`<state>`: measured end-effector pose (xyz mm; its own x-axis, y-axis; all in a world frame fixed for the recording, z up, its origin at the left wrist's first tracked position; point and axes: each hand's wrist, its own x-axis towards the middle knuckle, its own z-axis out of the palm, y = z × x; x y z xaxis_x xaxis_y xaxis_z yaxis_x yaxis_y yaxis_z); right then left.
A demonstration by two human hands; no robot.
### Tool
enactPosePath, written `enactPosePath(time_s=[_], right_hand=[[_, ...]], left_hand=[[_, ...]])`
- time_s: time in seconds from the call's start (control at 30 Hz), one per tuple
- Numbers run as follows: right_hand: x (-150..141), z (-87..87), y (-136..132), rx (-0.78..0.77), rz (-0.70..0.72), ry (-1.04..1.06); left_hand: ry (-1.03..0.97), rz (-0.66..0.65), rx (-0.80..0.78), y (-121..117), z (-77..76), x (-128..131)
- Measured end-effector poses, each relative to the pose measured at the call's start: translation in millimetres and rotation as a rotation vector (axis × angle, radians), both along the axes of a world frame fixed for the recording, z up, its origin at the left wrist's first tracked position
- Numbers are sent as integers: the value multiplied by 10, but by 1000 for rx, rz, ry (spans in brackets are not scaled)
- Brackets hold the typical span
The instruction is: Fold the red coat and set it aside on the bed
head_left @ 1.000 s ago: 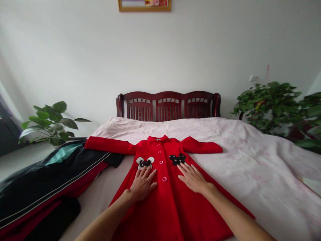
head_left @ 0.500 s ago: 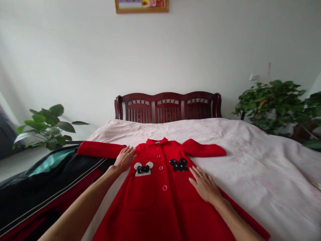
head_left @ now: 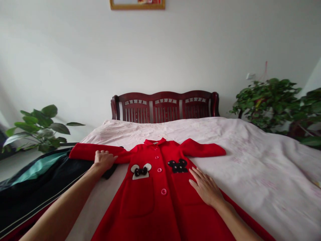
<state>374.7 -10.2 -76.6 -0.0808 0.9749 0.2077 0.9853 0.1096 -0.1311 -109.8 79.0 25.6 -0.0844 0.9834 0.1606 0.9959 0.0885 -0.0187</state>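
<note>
A red child's coat (head_left: 155, 201) lies spread face up on the bed (head_left: 250, 160), buttoned down the front, with a white mouse patch on one side and a black one on the other. My left hand (head_left: 104, 160) rests on the coat's left sleeve (head_left: 82, 152), its fingers curled over the cloth near the shoulder. My right hand (head_left: 204, 187) lies flat and open on the coat's right front, just below the black patch. The right sleeve (head_left: 205, 150) stretches out untouched.
A pile of dark clothes (head_left: 32, 180) with teal and red parts lies at the bed's left side. A dark wooden headboard (head_left: 164, 106) stands against the white wall. Potted plants stand at the left (head_left: 37, 129) and right (head_left: 276, 102).
My left hand has slid from the coat's front, past the shoulder, out onto the left sleeve. My right hand has shifted slightly right and stays flat on the coat.
</note>
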Motion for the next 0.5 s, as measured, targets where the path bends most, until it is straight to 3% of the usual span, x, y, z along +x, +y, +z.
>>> enactPosePath(time_s=[0.1,0.2,0.37,0.5], right_hand=[[18,-43,25,28,11,9],[22,-57,48,32,4,17],[2,-13,36,7,-10,26],[-7,10,11,0,-19,36]], left_hand=[[-10,145,45,-64,292,-315],[-54,283,80,-135,444,-599],[-203,551,102,-133,434,-831],[-293,651,124,-88,450,-915]])
